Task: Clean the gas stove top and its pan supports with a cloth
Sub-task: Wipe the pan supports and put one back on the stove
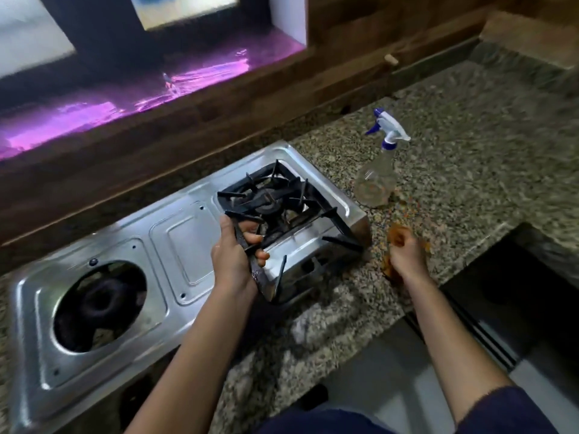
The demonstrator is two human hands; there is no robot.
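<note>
A steel two-burner gas stove (188,233) lies on a granite counter. Its left burner (100,300) is bare, with no support over it. My left hand (233,255) grips the near-left edge of a black pan support (300,214), which is tilted up over the stove's right end. Beneath it a second black support (275,183) sits around the right burner. My right hand (404,253) is curled round a brownish-orange cloth (396,234) on the counter just right of the stove.
A clear spray bottle (376,177) with a white and blue trigger stands on the granite counter (470,145) behind my right hand. A wooden backsplash and a window ledge run behind the stove. The counter edge drops away at the lower right.
</note>
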